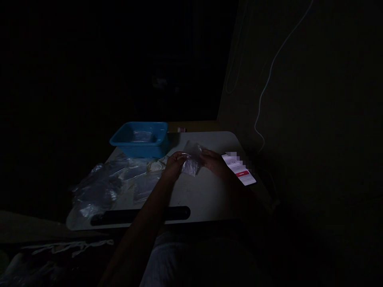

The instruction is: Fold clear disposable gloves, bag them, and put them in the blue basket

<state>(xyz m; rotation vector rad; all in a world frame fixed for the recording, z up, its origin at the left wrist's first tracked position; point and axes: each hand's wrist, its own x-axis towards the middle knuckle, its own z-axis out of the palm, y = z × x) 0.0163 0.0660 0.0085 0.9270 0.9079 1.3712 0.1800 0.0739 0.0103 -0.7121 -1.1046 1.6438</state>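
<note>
Between my two hands, just above the small white table point(209, 203), is a clear plastic bag point(191, 163). My left hand point(174, 164) pinches its left side with thumb and fingers. On the opposite side, my right hand point(212, 160) has its fingers closed on the bag's edge. Dim light hides whether anything lies inside the bag. To the left of my left hand, more clear plastic bags point(101, 185) lie in a loose, crumpled heap, with a flatter one point(145, 187) nearer my forearm.
A blue plastic basin point(140, 150) with clear plastic in it stands at the table's back left. A lit phone point(239, 169) lies at the right edge. A black slot strip point(176, 213) runs along the front. A white cable point(271, 71) hangs down the right wall.
</note>
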